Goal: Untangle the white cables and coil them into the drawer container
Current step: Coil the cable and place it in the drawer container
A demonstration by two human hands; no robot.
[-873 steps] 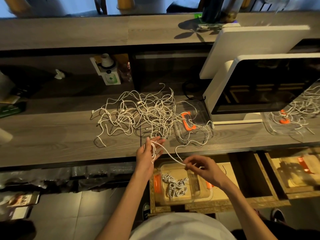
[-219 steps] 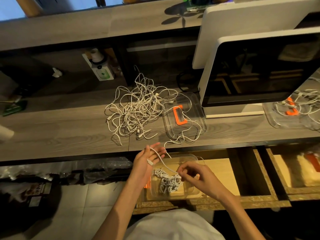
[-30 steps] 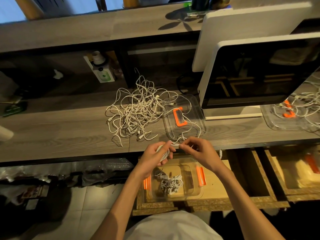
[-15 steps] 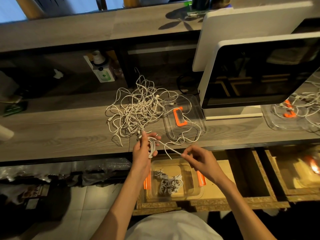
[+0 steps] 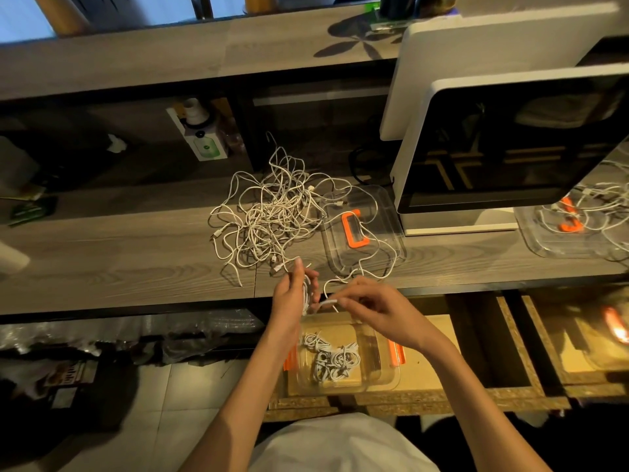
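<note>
A grey wooden counter (image 5: 102,267) is carrying the tangled white cables (image 5: 272,216); light and limp, they are best taken near a plug. The left hand (image 5: 292,298) is gripping a part-wound coil (image 5: 306,294) above the drawer container (image 5: 381,379). The right hand (image 5: 367,304) is pinching its loose end.

White cables (image 5: 272,216) lie tangled on a grey wood-grain counter (image 5: 119,260). A clear lid (image 5: 381,229) to their right has an orange handle (image 5: 354,229). Near, a clear container (image 5: 374,376) with orange clips (image 5: 396,356) holds white coiled cables (image 5: 332,361) in a pale yellow-brown drawer (image 5: 439,376). The monitor (image 5: 510,141), far right, is white-framed with a black screen.
</note>
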